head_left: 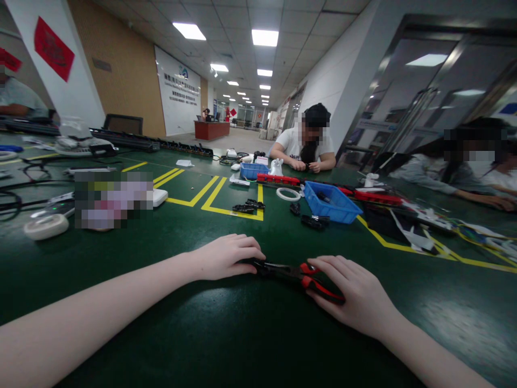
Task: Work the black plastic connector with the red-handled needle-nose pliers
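My right hand is closed around the red handles of a pair of pliers that lies low over the green table. The black jaws of the pliers point left and reach under the fingers of my left hand. My left hand is curled, knuckles up, pinching something small and dark at the jaw tips; what it is stays hidden.
A blue bin and loose black parts lie past yellow floor-tape lines. A white tape roll sits at the left. Red strips, a second blue bin and cables lie further back. Other people sit across and at right.
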The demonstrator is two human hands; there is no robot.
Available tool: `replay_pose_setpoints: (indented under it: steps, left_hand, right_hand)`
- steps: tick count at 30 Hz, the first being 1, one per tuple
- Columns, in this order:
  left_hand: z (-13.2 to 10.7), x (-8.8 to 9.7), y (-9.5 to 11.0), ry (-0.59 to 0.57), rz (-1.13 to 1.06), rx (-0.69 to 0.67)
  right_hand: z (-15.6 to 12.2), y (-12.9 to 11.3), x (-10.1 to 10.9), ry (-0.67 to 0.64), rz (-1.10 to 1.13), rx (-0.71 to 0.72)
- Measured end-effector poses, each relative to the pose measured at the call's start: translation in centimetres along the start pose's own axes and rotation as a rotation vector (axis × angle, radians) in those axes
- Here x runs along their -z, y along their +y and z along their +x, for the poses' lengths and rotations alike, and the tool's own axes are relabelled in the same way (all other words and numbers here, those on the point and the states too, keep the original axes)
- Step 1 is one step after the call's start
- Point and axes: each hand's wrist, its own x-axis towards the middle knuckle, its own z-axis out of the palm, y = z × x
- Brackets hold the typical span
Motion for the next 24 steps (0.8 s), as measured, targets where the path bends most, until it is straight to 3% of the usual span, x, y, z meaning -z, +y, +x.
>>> replay_pose_setpoints:
  steps: [24]
  left_hand:
    - [-0.03,-0.12,0.01,0.002,0.004,0.01]
  right_hand:
    - [0.11,-0.09,0.17,-0.026,0.027,-0.017]
